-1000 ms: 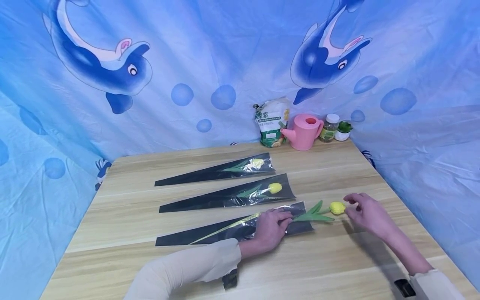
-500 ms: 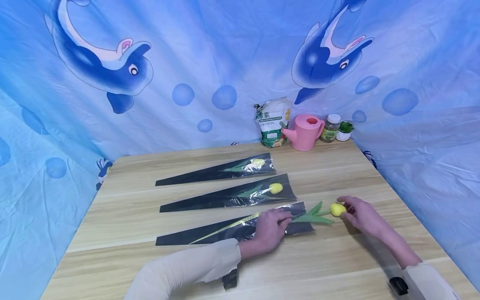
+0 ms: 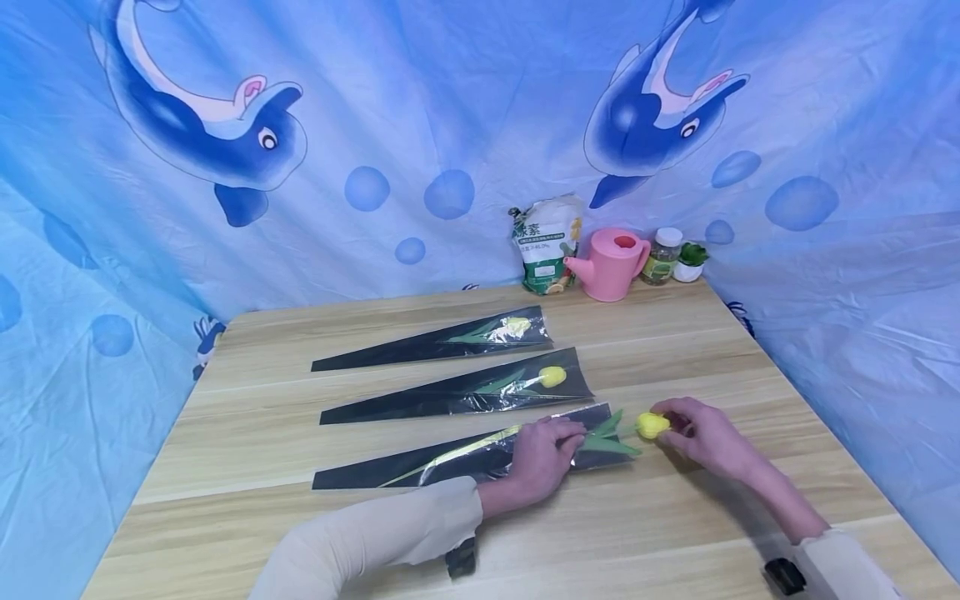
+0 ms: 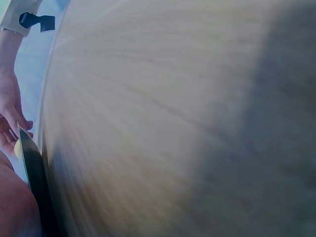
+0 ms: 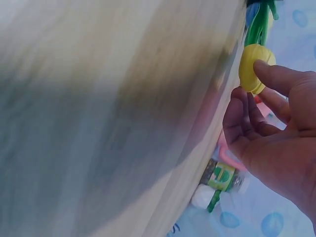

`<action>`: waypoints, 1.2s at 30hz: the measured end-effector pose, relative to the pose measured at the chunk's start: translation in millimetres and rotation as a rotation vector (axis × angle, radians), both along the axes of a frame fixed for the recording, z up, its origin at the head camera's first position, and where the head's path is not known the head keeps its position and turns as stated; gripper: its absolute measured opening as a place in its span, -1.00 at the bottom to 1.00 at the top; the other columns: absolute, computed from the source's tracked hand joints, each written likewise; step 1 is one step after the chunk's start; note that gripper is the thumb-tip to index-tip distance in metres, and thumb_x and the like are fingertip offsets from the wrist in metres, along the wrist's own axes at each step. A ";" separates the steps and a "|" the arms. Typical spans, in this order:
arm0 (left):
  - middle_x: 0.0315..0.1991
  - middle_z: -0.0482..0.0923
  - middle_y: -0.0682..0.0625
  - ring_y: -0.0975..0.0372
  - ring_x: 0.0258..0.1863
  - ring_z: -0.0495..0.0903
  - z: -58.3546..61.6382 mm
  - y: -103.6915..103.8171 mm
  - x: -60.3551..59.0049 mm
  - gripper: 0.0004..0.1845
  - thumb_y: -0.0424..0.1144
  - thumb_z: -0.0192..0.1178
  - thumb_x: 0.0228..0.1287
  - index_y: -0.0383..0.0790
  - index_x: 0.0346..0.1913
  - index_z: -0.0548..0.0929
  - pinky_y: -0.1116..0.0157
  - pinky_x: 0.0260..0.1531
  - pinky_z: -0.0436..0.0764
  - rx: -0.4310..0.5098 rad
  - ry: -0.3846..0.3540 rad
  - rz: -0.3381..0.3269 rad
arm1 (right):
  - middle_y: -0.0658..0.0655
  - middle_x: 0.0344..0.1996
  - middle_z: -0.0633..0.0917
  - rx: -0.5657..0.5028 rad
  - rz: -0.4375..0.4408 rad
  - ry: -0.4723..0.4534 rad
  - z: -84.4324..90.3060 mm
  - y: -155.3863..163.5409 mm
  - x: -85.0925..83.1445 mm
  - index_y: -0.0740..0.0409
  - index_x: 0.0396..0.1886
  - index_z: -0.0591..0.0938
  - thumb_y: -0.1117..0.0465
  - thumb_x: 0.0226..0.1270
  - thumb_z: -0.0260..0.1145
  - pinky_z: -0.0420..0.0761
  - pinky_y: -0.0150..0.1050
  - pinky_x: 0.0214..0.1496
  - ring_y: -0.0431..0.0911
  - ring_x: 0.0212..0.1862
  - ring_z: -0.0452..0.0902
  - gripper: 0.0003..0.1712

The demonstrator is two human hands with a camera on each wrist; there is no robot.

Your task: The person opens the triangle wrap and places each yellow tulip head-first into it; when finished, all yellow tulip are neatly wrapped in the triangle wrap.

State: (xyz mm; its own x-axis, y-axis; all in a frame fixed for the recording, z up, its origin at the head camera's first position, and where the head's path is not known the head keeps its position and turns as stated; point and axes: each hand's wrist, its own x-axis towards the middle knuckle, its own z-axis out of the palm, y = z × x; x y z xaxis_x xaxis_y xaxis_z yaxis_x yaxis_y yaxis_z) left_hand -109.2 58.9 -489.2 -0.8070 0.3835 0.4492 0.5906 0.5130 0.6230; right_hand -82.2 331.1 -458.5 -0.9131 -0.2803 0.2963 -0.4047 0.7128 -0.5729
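Observation:
My left hand (image 3: pixel 543 460) holds the nearest flower sleeve (image 3: pixel 341 477), black-backed with clear film, near its wide right end. Its fingers and thumb are bent close together at the film. A yellow tulip (image 3: pixel 652 426) lies partly in this sleeve, its pale stem reaching left under the film. The green leaves overlap the sleeve's mouth, and the bloom sits outside to the right. My right hand (image 3: pixel 708 437) pinches that bloom; in the right wrist view the thumb lies on the yellow petals (image 5: pixel 251 69). The left wrist view shows the sleeve (image 4: pixel 34 168) edge-on beside my left hand (image 4: pixel 17 205).
Two more sleeves lie behind, the middle sleeve (image 3: pixel 405 402) and the far sleeve (image 3: pixel 405 350), each with a yellow tulip inside. A green-and-white bag (image 3: pixel 546 250), pink watering can (image 3: pixel 609 267), lidded jar (image 3: pixel 660 258) and potted plant (image 3: pixel 690 262) stand at the back right.
My right hand has moved left and closed on the bloom. The tulip has slid left, bringing its leaves over the sleeve's mouth. My left hand has stayed in place.

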 end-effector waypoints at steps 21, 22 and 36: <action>-0.23 0.77 0.06 0.30 -0.25 0.73 0.0 5.7 -1.6 -0.87 -0.34 0.45 0.16 -0.19 -0.21 0.82 0.46 -0.11 0.63 0.057 0.088 -0.036 | 0.02 -0.31 0.68 -0.191 0.049 -0.246 -5.0 -28.3 -7.4 0.32 -0.02 0.66 0.40 0.19 0.46 0.65 -0.32 -0.29 -0.17 -0.30 0.59 -0.66; -0.23 0.77 0.06 0.30 -0.24 0.74 -0.1 5.9 -1.5 -0.87 -0.34 0.45 0.16 -0.20 -0.21 0.82 0.45 -0.10 0.63 0.057 0.086 -0.035 | 0.04 -0.31 0.69 -0.214 0.057 -0.267 -4.8 -29.2 -7.5 0.34 -0.01 0.65 0.40 0.21 0.45 0.65 -0.32 -0.29 -0.16 -0.29 0.59 -0.66; -0.20 0.77 0.05 0.31 -0.16 0.73 -0.5 6.9 0.0 -0.84 -0.34 0.43 0.18 -0.18 -0.16 0.81 0.49 -0.03 0.60 0.064 0.051 -0.051 | 0.37 -0.08 0.65 -0.492 0.115 -0.532 -4.3 -35.8 -9.2 0.62 0.17 0.41 0.54 0.41 0.06 0.71 -0.22 -0.12 0.07 -0.14 0.66 -0.63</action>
State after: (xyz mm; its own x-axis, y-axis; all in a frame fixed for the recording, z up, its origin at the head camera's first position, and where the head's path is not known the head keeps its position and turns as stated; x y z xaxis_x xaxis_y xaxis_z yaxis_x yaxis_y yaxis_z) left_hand -109.2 65.8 -489.7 -0.7627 0.3931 0.5136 0.6465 0.4417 0.6220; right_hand -91.5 295.3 -462.8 -0.9413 -0.3318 -0.0626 -0.0395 0.2923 -0.9555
